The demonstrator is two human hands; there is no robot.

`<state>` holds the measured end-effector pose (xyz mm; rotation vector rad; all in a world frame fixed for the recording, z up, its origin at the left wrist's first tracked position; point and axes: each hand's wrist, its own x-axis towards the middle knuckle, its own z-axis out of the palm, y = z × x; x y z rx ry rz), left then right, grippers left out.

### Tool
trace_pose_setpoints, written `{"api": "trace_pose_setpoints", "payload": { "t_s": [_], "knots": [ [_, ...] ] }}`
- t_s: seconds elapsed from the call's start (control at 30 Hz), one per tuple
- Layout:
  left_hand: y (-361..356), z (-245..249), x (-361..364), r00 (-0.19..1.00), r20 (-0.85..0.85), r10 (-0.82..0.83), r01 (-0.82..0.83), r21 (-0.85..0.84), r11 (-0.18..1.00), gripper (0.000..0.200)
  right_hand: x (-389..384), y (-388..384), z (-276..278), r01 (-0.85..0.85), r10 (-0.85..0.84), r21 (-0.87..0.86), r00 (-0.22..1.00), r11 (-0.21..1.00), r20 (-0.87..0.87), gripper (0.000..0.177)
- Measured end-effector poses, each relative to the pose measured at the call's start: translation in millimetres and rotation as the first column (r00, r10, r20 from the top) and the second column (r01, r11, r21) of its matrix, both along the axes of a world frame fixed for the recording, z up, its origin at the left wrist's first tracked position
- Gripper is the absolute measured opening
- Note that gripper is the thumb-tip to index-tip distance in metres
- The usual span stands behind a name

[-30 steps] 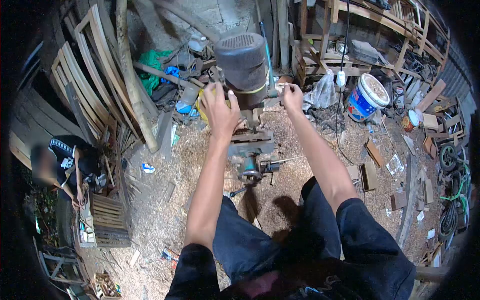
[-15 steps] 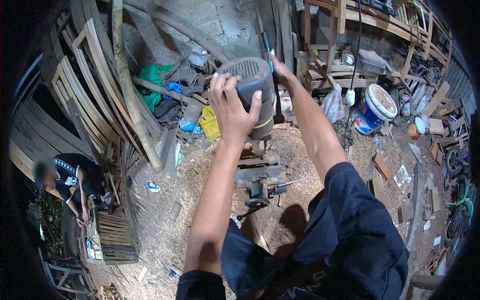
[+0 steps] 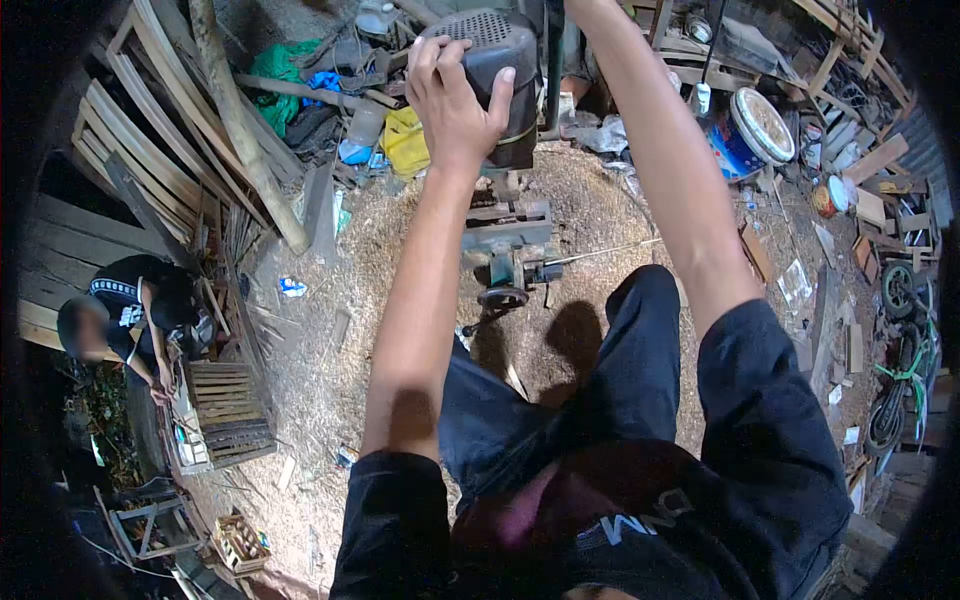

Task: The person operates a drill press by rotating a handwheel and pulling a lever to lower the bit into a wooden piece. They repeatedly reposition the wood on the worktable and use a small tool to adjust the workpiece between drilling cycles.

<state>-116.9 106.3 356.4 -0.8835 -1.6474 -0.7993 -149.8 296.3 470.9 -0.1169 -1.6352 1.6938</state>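
Up top, left hand (image 3: pixel 455 105): fingers spread across a dark, drum-shaped housing (image 3: pixel 505 50) with a perforated cap — thumb apart, against its side.
Right hand: beyond the upper edge, its grip impossible to tell; the right forearm (image 3: pixel 675 160) stretches past the housing.
Housing: at upper center, just beyond a metal handwheel (image 3: pixel 503 298), amid wood shavings (image 3: pixel 590 200).
Far left: another person (image 3: pixel 130 290) — hands at a slatted wooden piece (image 3: pixel 232 400).
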Motion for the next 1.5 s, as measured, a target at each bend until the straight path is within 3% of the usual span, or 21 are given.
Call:
{"api": "trace_pose_setpoints", "payload": {
  "t_s": [0.1,0.13,0.23,0.4,0.5,0.53,0.6,0.67,0.83,0.87,0.9,0.97,1.0,1.1,1.2,1.3,1.33,1.37,1.43,1.47,1.5],
  "knots": [
    [0,-6,8,0.998,0.052,0.029,-0.030,0.014,0.999,0.049,40,-14,-20,-0.056,0.057,0.023,0.996,0.998,-0.065,0.046],
    [-2,-9,11,0.996,0.077,0.037,-0.037,0.001,0.999,0.049,60,-18,-27,-0.066,0.066,0.009,0.998,0.998,0.000,0.039],
    [-6,-10,21,0.986,0.154,0.060,-0.056,-0.034,0.998,0.051,103,-30,-57,-0.071,0.096,0.269,0.992,0.960,-0.080,0.058],
    [-20,-21,43,0.948,0.314,0.051,-0.029,-0.073,0.997,0.053,172,-60,-118,-0.068,0.106,0.227,0.982,0.972,-0.156,0.043],
    [-33,-44,63,0.896,0.431,-0.106,0.091,0.054,0.994,0.055,213,-76,-152,-0.065,0.092,0.262,0.991,0.963,-0.094,0.040],
    [-39,-63,65,0.895,0.429,-0.124,0.098,0.084,0.992,0.046,222,-80,-165,-0.080,0.116,0.250,0.984,0.965,-0.132,0.038],
    [-52,-94,87,0.825,0.540,-0.166,0.072,0.192,0.979,0.036,237,-86,-194,-0.115,0.162,0.225,0.965,0.967,-0.204,0.035],
    [-67,-132,102,0.687,0.716,-0.128,-0.015,0.190,0.982,0.027,251,-89,-212,-0.131,0.191,0.249,0.953,0.960,-0.236,0.031],
    [-97,-233,128,0.455,0.890,-0.035,0.047,0.015,0.999,0.024,285,-101,-254,-0.138,0.197,0.241,0.950,0.961,-0.243,0.034],
    [-99,-256,127,0.461,0.887,-0.003,0.083,-0.040,0.996,0.025,292,-106,-257,-0.123,0.166,0.193,0.961,0.973,-0.222,0.042],
    [-101,-281,127,0.467,0.884,0.028,0.117,-0.094,0.989,0.026,296,-102,-255,-0.178,0.179,0.126,0.984,0.976,0.003,0.044],
    [-103,-296,130,0.476,0.874,0.093,0.164,-0.193,0.967,0.030,290,-84,-242,-0.235,0.224,-0.028,0.877,0.972,0.424,0.047],
    [-103,-297,136,0.472,0.872,0.128,0.184,-0.239,0.954,0.033,276,-78,-223,-0.207,0.115,0.088,0.797,0.974,0.593,0.041],
    [-104,-307,136,0.386,0.879,0.281,0.266,-0.397,0.878,0.049,251,-98,-171,-0.070,-0.229,0.619,0.892,0.782,0.390,0.041],
    [-108,-348,121,0.359,0.897,0.257,0.314,-0.375,0.872,0.056,249,-97,-153,-0.391,-0.060,0.308,0.531,0.867,0.845,0.039],
    [-112,-362,121,0.293,0.863,0.412,0.357,-0.498,0.790,0.057,268,-98,-243,-0.348,-0.251,0.643,0.714,0.682,0.653,0.051],
    [-115,-365,131,0.331,0.898,0.288,0.285,-0.387,0.877,0.054,279,-106,-262,-0.252,-0.259,0.590,0.720,0.767,0.644,0.042],
    [-110,-359,132,0.276,0.918,0.285,0.259,-0.357,0.898,0.053,286,-112,-277,-0.153,-0.268,0.528,0.725,0.835,0.635,0.034],
    [-104,-345,140,0.152,0.947,0.282,0.207,-0.309,0.928,0.051,289,-116,-311,-0.111,-0.324,0.591,0.749,0.799,0.578,0.045],
    [-102,-357,141,0.301,0.912,0.278,0.146,-0.332,0.932,0.043,289,-117,-320,-0.086,-0.352,0.622,0.760,0.779,0.546,0.051],
    [-102,-370,139,0.325,0.910,0.259,0.150,-0.320,0.935,0.041,292,-118,-320,-0.122,-0.331,0.577,0.716,0.808,0.615,0.050]
  ]
}}
